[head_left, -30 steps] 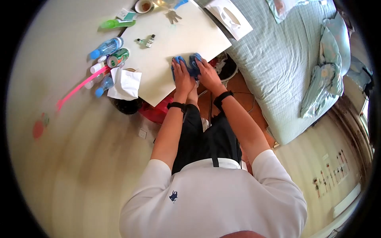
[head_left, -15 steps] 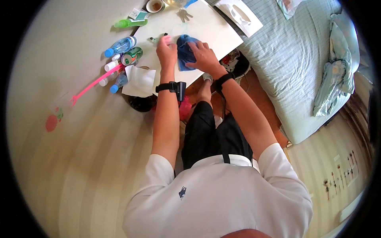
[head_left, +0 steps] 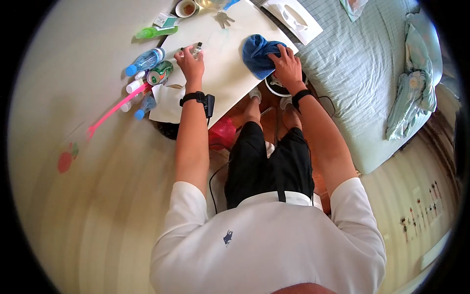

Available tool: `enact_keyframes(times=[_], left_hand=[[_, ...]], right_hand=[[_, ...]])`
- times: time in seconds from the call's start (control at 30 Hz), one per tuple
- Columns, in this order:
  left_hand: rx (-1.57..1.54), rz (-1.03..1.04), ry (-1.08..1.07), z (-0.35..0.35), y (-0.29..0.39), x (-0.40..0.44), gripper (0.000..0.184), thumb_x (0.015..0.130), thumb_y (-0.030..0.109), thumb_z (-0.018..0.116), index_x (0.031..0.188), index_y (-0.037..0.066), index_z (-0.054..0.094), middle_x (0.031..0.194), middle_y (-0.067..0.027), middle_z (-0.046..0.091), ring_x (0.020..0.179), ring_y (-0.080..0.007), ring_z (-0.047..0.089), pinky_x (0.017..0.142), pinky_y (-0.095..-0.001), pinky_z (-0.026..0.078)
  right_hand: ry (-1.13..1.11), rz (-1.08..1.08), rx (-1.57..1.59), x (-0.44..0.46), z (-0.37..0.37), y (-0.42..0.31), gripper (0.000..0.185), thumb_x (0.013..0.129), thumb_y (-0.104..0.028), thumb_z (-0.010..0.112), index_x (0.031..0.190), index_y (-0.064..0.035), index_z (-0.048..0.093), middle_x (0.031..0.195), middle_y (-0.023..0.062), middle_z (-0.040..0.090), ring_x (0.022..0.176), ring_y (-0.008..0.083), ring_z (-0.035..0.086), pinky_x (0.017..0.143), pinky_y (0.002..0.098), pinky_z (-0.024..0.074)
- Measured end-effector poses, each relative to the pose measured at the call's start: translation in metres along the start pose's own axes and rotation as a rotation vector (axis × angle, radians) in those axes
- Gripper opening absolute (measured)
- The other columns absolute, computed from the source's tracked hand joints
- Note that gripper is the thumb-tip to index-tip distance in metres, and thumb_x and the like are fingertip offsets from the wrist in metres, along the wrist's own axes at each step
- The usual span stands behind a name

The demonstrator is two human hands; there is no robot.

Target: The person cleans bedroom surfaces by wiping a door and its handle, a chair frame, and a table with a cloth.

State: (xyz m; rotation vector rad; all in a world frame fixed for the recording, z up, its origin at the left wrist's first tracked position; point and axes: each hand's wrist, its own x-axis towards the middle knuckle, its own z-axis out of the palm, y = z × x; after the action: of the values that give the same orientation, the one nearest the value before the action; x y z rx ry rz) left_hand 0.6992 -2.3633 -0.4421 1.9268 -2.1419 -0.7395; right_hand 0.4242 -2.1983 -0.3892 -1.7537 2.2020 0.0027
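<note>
White shirt (head_left: pixel 264 240) and black shorts (head_left: pixel 245 171) nearest, then both arms reaching out over the table (head_left: pixel 220 81). Dark bands on both wrists. Right hand (head_left: pixel 288 64) held the blue cloth (head_left: pixel 258 55) by its right side, fingers bent, thumb against the fabric; most of the cloth lay bunched left of and beyond the fingertips, flat on the tabletop by the edge. Left hand (head_left: pixel 191 62) was well apart from the cloth, off to its left, fingers curled with a narrow gap, right at the small bottle (head_left: pixel 197 49) with a black cap; couldn't tell whether it gripped it. Left of that hand: white paper (head_left: pixel 165 105), green can (head_left: pixel 160 73), blue-capped water bottle (head_left: pixel 147 61). Farther: green bottle (head_left: pixel 154 32), keys (head_left: pixel 223 19) on the tabletop, white box (head_left: pixel 293 20) beside the bed (head_left: pixel 342 63), bowl (head_left: pixel 178 12) near the top edge.
</note>
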Motion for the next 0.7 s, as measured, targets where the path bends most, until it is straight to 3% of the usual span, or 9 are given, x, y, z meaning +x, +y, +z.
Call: enact_keyframes(times=[0.07,0.2,0.3,0.37,0.4,0.53,0.57,0.7], left_hand=[[-0.076,0.003,0.027,0.001,-0.006,-0.004,0.048,0.078,0.022,0.076,0.117,0.006,0.055,0.115,-0.0225,0.046,0.114,-0.0370,0.043,0.098,-0.0456,0.038],[-0.078,-0.070,0.040,0.005,-0.018,-0.023,0.049,0.079,0.027,0.076,0.121,0.010,0.055,0.121,-0.0237,0.043,0.115,-0.0375,0.044,0.099,-0.0428,0.039],[-0.097,-0.101,0.046,0.001,-0.025,-0.047,0.048,0.079,0.023,0.075,0.120,0.010,0.055,0.120,-0.0225,0.043,0.114,-0.0379,0.045,0.097,-0.0445,0.040],[-0.096,-0.101,0.038,-0.006,-0.021,-0.063,0.047,0.079,0.021,0.075,0.121,0.009,0.054,0.120,-0.0222,0.044,0.114,-0.0381,0.045,0.097,-0.0448,0.040],[-0.105,-0.095,0.026,-0.007,-0.018,-0.071,0.047,0.080,0.020,0.074,0.121,0.009,0.054,0.119,-0.0220,0.044,0.114,-0.0382,0.045,0.096,-0.0451,0.040],[-0.147,-0.128,0.029,-0.010,0.000,-0.090,0.051,0.080,0.009,0.071,0.124,0.001,0.048,0.121,-0.0223,0.043,0.115,-0.0386,0.044,0.098,-0.0457,0.039],[-0.129,-0.127,0.047,-0.014,0.011,-0.094,0.049,0.081,-0.002,0.065,0.125,0.000,0.044,0.118,-0.0230,0.042,0.107,-0.0392,0.050,0.093,-0.0456,0.044],[-0.247,-0.143,0.141,-0.006,0.010,-0.104,0.040,0.084,-0.003,0.061,0.121,0.000,0.045,0.117,-0.0226,0.044,0.091,-0.0374,0.058,0.084,-0.0444,0.050]], right_hand=[[0.032,0.000,0.019,0.002,0.000,-0.006,0.037,0.081,-0.011,0.060,0.115,-0.0244,0.065,0.129,0.0097,0.048,0.116,0.0327,0.050,0.086,0.0478,0.0473],[0.017,0.133,0.121,0.005,0.001,-0.042,0.046,0.073,-0.024,0.065,0.118,-0.0203,0.061,0.123,0.0139,0.048,0.113,0.0373,0.047,0.088,0.0525,0.0426],[0.046,0.054,0.084,0.020,0.002,-0.073,0.043,0.073,-0.026,0.066,0.116,-0.0210,0.061,0.122,0.0129,0.048,0.113,0.0346,0.046,0.086,0.0520,0.0423],[0.019,-0.173,0.026,0.027,0.010,-0.089,0.037,0.077,-0.027,0.065,0.113,-0.0225,0.062,0.123,0.0096,0.049,0.113,0.0308,0.046,0.084,0.0505,0.0425],[0.016,-0.179,0.030,0.033,0.016,-0.098,0.037,0.077,-0.027,0.065,0.113,-0.0225,0.062,0.123,0.0096,0.049,0.113,0.0308,0.046,0.084,0.0505,0.0425],[0.048,-0.342,-0.079,0.065,0.031,-0.129,0.030,0.084,-0.024,0.061,0.114,-0.0270,0.063,0.122,0.0030,0.050,0.109,0.0260,0.048,0.079,0.0463,0.0456],[0.036,-0.328,-0.061,0.078,0.033,-0.137,0.032,0.084,-0.023,0.061,0.116,-0.0282,0.063,0.121,0.0029,0.050,0.107,0.0259,0.050,0.076,0.0453,0.0471],[-0.023,-0.176,0.119,0.117,0.034,-0.167,0.037,0.084,-0.019,0.061,0.119,-0.0306,0.064,0.118,0.0050,0.053,0.103,0.0293,0.055,0.071,0.0454,0.0536]])
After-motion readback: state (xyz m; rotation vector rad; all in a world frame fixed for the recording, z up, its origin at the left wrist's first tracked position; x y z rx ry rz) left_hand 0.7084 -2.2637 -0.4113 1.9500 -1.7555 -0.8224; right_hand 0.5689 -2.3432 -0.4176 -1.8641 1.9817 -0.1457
